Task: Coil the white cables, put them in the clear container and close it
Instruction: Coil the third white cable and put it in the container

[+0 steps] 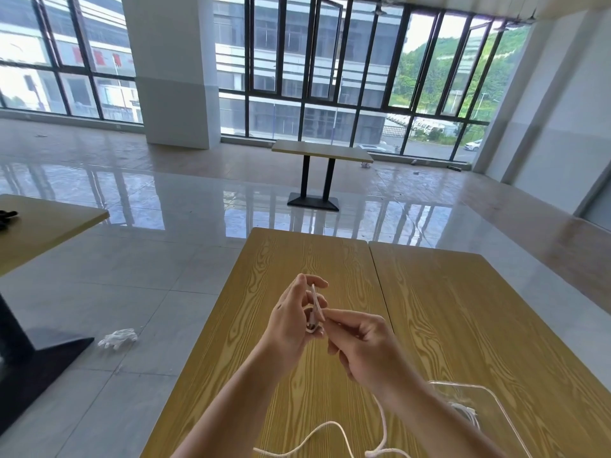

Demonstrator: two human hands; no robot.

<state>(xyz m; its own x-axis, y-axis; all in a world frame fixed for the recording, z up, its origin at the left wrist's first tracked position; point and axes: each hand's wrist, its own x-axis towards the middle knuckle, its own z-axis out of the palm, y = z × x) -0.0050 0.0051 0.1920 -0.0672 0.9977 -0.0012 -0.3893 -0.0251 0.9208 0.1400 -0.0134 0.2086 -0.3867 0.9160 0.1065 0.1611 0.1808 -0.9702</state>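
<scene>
Left grip: the left hand point(291, 320) was curled around a small coil point(314, 312) of white cable, loops stacked between thumb and fingers, held up above the bench point(446, 309).
Right grip: the right hand point(363, 345) pinched the cable right at the coil, fingertips together on the strand, feeding a wrap.
Cable: the loose tail point(330, 428) dropped under the right wrist and snaked over the bench toward the near edge.
Container: the clear container point(489, 401) sat open on the bench just under the right forearm, something white already inside; no lid in sight.
Risk, coil: likely to spring apart if the thumb eased off, the loops being small and tight.
Risk, tail: could snag on the container rim or kink as it was drawn in.
Risk, forearm: might knock the container while winding.
</scene>
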